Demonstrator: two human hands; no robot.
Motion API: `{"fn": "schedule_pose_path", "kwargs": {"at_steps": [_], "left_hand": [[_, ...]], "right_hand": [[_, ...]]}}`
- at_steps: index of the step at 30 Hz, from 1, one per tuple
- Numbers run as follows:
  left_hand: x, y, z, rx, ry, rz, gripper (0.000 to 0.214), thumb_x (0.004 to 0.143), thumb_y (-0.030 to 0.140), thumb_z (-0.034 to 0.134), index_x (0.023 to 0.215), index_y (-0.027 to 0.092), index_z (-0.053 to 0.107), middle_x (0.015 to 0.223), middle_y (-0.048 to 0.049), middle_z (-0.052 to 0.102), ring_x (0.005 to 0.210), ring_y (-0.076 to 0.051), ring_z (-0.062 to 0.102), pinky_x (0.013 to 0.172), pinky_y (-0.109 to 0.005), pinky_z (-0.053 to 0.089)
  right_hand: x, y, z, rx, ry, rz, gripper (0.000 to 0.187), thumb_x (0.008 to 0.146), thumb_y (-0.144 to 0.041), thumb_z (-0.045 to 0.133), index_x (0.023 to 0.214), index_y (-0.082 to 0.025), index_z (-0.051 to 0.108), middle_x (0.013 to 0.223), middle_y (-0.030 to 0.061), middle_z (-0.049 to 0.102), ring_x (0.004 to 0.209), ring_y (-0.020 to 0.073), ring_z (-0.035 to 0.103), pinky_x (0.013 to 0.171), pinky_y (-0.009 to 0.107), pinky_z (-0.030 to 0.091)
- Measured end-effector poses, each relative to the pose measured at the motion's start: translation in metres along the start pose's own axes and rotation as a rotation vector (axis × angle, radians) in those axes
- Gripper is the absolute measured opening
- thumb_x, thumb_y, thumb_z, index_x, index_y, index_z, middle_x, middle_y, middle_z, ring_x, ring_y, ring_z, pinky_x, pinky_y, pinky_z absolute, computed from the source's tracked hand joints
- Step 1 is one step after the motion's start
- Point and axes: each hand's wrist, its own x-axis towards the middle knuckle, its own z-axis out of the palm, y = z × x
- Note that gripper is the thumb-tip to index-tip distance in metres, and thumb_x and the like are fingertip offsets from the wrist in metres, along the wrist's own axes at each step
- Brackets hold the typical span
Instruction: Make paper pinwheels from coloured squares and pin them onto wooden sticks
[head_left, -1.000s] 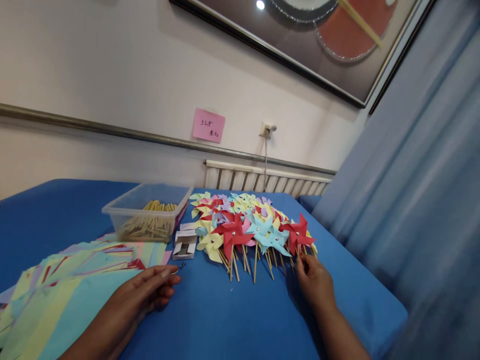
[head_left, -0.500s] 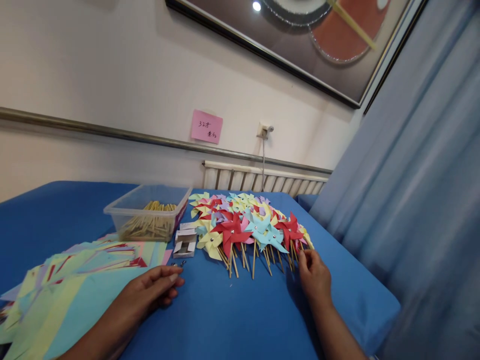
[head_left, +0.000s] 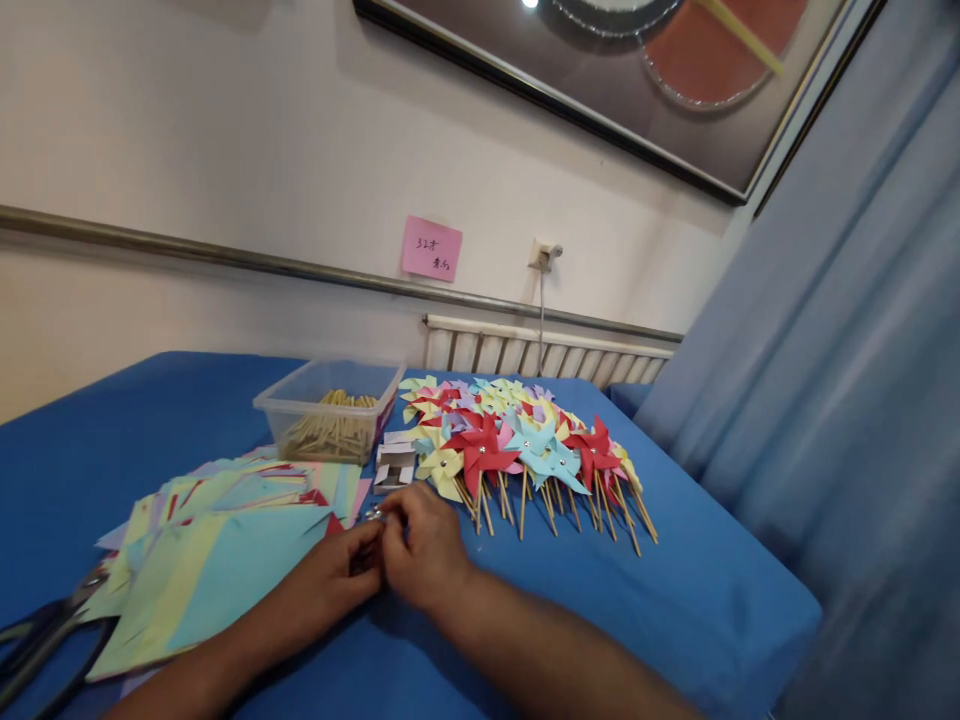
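Note:
My left hand (head_left: pixel 346 568) and my right hand (head_left: pixel 425 548) meet at the front of the blue table. The fingers of both are curled together, and what they hold, if anything, is hidden. Small shiny metal pieces (head_left: pixel 374 513) show right at the fingertips; I cannot tell whether they are pinched or lie on the table. A small open white box (head_left: pixel 395 463) stands just beyond. Left of my hands spreads a pile of coloured paper sheets (head_left: pixel 225 550), with a red paper corner (head_left: pixel 334 524) beside my left hand. Finished paper pinwheels (head_left: pixel 484 449) on wooden sticks lie heaped to the right.
A clear plastic tub (head_left: pixel 330 409) of wooden sticks (head_left: pixel 334 425) stands behind the paper. Scissors (head_left: pixel 71 610) lie at the left front edge. The blue table (head_left: pixel 645 620) meets a wall with a radiator (head_left: pixel 510 350); a blue curtain (head_left: pixel 840 330) hangs at the right.
My right hand has left the pinwheels' right side and come across to my left hand. A pinwheel now lies at the heap's right edge there. The view has shifted, bringing the scissors into sight.

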Motion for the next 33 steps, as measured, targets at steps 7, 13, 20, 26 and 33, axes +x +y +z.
{"fn": "schedule_pose_path", "kwargs": {"at_steps": [7, 13, 20, 26, 33], "left_hand": [[-0.002, -0.012, -0.004, 0.176, -0.102, 0.018, 0.011, 0.073, 0.028, 0.057, 0.076, 0.021, 0.066, 0.071, -0.0011, 0.066, 0.065, -0.019, 0.057, 0.061, -0.026, 0.043], [-0.003, -0.016, -0.003, 0.223, -0.1, -0.007, 0.015, 0.078, 0.03, 0.055, 0.072, 0.022, 0.066, 0.069, -0.0015, 0.068, 0.066, -0.019, 0.059, 0.061, -0.026, 0.042], [-0.011, -0.001, -0.014, 0.294, 0.022, -0.021, 0.022, 0.081, 0.04, 0.054, 0.078, 0.023, 0.068, 0.054, 0.0022, 0.062, 0.053, -0.016, 0.055, 0.054, -0.024, 0.039], [-0.012, 0.009, -0.065, 0.598, 0.479, 0.036, 0.025, 0.078, 0.041, 0.052, 0.086, 0.022, 0.068, 0.061, 0.0028, 0.062, 0.052, -0.014, 0.052, 0.051, -0.023, 0.039], [-0.017, -0.006, -0.096, 0.947, 0.24, -0.008, 0.039, 0.069, 0.04, 0.062, 0.105, 0.025, 0.067, 0.102, -0.0057, 0.071, 0.093, -0.027, 0.066, 0.08, -0.035, 0.05]], "right_hand": [[0.015, 0.026, 0.026, 0.306, -0.063, 0.217, 0.028, 0.068, 0.001, 0.042, 0.067, -0.02, 0.061, 0.07, -0.0017, 0.061, 0.072, 0.0145, 0.058, 0.072, 0.024, 0.043], [0.013, 0.036, 0.03, 0.409, -0.123, 0.327, 0.027, 0.065, -0.001, 0.041, 0.061, -0.019, 0.061, 0.06, -0.004, 0.059, 0.059, 0.0119, 0.056, 0.058, 0.02, 0.041], [0.009, 0.036, 0.037, 0.548, -0.105, 0.443, 0.022, 0.068, -0.007, 0.04, 0.065, -0.018, 0.059, 0.057, -0.0045, 0.057, 0.049, 0.0101, 0.051, 0.049, 0.018, 0.039], [0.004, 0.03, 0.035, 0.655, -0.132, 0.497, 0.021, 0.068, -0.007, 0.04, 0.064, -0.017, 0.059, 0.049, -0.0051, 0.054, 0.043, 0.0089, 0.049, 0.047, 0.018, 0.035], [0.004, 0.024, 0.03, 0.557, -0.19, 0.5, 0.029, 0.07, 0.0, 0.038, 0.065, -0.017, 0.061, 0.049, -0.005, 0.053, 0.046, 0.0088, 0.05, 0.049, 0.017, 0.036]]}}
